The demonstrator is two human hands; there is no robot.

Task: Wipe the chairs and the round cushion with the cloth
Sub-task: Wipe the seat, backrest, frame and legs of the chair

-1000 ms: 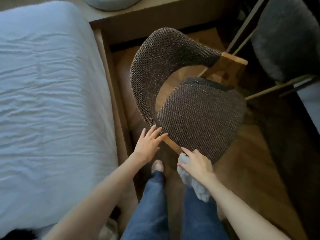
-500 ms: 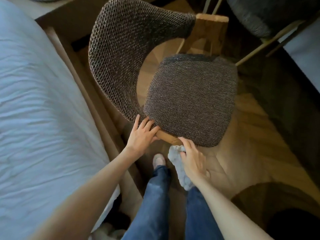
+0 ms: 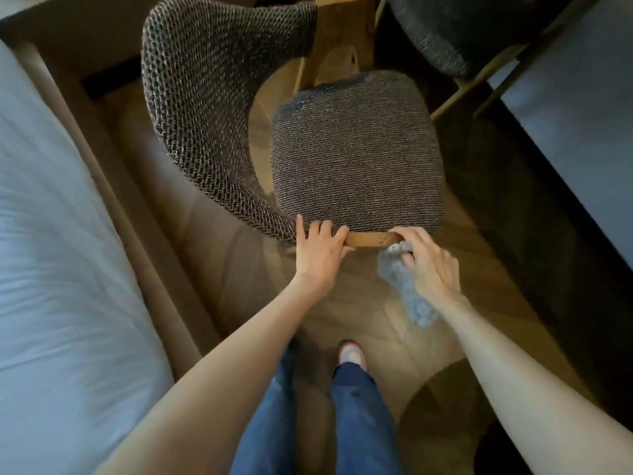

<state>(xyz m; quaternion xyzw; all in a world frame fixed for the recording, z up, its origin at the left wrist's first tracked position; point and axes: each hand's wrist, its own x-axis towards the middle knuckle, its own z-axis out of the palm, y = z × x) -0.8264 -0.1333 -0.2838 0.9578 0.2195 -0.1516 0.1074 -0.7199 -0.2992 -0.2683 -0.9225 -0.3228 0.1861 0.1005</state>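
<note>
A woven dark-grey chair (image 3: 356, 159) with a curved back and wooden frame stands on the wood floor in front of me. My left hand (image 3: 320, 255) grips the wooden front rail of the seat at its left corner. My right hand (image 3: 428, 265) holds a fluffy grey cloth (image 3: 407, 289) and presses it against the right end of that rail, the cloth's tail hanging down. A second dark fuzzy chair (image 3: 452, 25) with thin legs stands at the upper right. The round cushion is out of view.
A bed with a white sheet (image 3: 58, 269) and a tan frame (image 3: 144, 241) fills the left side, close to the chair's back. A grey surface (image 3: 575, 125) lies at the right. My legs in jeans (image 3: 356, 423) stand below the chair.
The view has shifted closer over the chair. My left hand has closed on the seat's front rail. My right hand with the cloth has slid right along the rail.
</note>
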